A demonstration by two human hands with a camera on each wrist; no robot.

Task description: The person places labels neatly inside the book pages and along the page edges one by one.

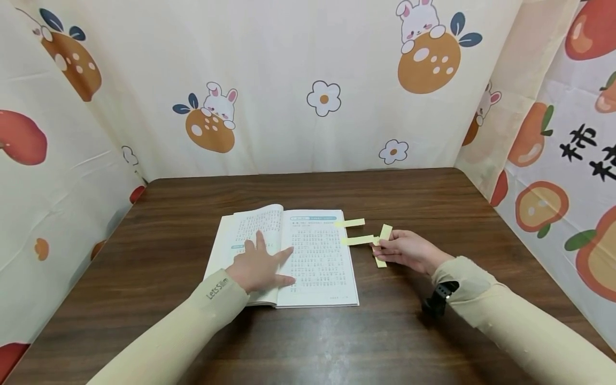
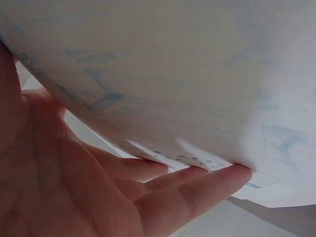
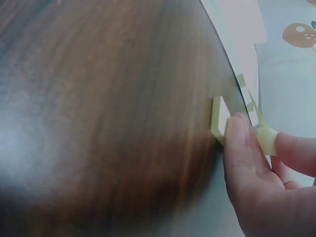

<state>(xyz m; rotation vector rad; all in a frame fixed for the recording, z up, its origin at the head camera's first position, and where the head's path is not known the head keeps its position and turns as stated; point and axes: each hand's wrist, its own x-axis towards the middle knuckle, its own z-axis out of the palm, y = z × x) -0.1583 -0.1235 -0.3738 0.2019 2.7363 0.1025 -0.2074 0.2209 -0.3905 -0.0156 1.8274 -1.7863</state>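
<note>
An open book [image 1: 317, 267] lies on the table with two pale yellow sticky strips, an upper strip [image 1: 355, 222] and a lower strip [image 1: 358, 240], jutting from its right edge. My left hand [image 1: 260, 267] rests with spread fingers on the left page, near the spine; in the left wrist view its fingers [image 2: 197, 197] press the printed paper. Just right of the book, my right hand [image 1: 409, 251] pinches a yellow sticky strip [image 3: 267, 141] between thumb and fingers. A small pad of sticky notes [image 3: 219, 118] sits against its fingertips, partly hidden by them.
The dark wooden table [image 1: 317, 347] carries the book near its middle. A printed curtain [image 1: 279, 123] stands along the back edge, with more patterned cloth [image 1: 553, 176] at the sides. A black watch [image 1: 440, 298] is on the right wrist.
</note>
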